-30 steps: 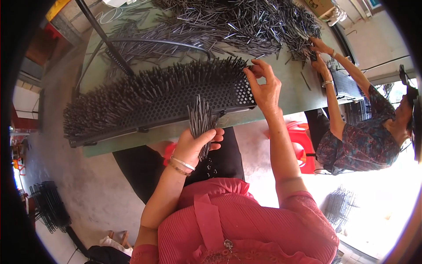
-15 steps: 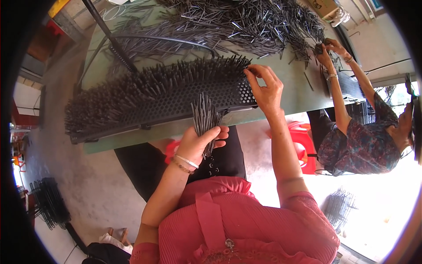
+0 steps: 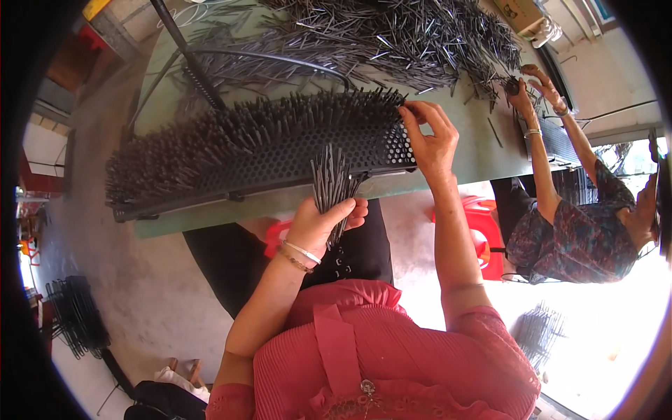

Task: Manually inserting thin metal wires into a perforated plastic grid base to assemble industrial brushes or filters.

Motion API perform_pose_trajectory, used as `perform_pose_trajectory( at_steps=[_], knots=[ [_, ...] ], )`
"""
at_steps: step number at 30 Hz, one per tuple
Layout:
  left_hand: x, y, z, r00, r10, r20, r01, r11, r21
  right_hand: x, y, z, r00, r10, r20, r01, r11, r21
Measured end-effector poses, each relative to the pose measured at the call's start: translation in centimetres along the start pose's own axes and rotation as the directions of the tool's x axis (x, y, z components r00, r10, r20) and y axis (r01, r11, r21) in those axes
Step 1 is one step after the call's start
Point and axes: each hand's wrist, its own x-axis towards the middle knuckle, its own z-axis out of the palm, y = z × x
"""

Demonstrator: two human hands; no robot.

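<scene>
My left hand (image 3: 323,222) is closed around a bundle of thin dark sticks (image 3: 329,180), held upright in front of the near edge of a long black perforated panel (image 3: 280,164). Many such sticks (image 3: 231,133) stand upright in the panel's holes, thick along its left end and far side. Bare holes show along the near side and at the right end. At the panel's far right corner my right hand (image 3: 432,136) pinches a thin dark stick with thumb and forefinger, at the end of the standing rows. The lower tip of that stick is hidden.
A large heap of loose dark sticks (image 3: 392,42) covers the far part of the green table (image 3: 469,147). A black metal bar (image 3: 183,52) rises behind the panel. To the right, a co-worker (image 3: 567,234) handles dark pieces at another panel (image 3: 556,140). A red stool (image 3: 483,227) stands below.
The view has shifted slightly, moving the scene a little in the picture. My right hand stays pinched at the panel's corner, my left keeps its bundle. The co-worker's hands have moved apart.
</scene>
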Motion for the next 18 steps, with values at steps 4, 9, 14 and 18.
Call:
perform_pose_trajectory(
  at_steps=[4,9,14,18],
  knots=[
    [-0.1,0.3,0.3,0.999,-0.033,-0.022,0.033,0.999,-0.011,0.2,0.3,-0.3,0.997,0.055,-0.05,-0.057,0.997,-0.048],
    [-0.1,0.3,0.5,0.997,-0.056,-0.048,0.053,0.997,-0.061,0.0,0.7,-0.2,0.997,0.069,-0.041,-0.071,0.996,-0.051],
    [0.1,0.2,0.3,0.999,-0.032,-0.028,0.031,0.999,-0.028,-0.4,0.8,0.0,0.999,0.045,0.005,-0.044,0.995,-0.087],
    [0.1,0.0,0.1,0.999,-0.043,-0.032,0.041,0.998,-0.041,-0.6,1.1,0.1,1.0,0.028,-0.003,-0.028,0.995,-0.094]
  ],
)
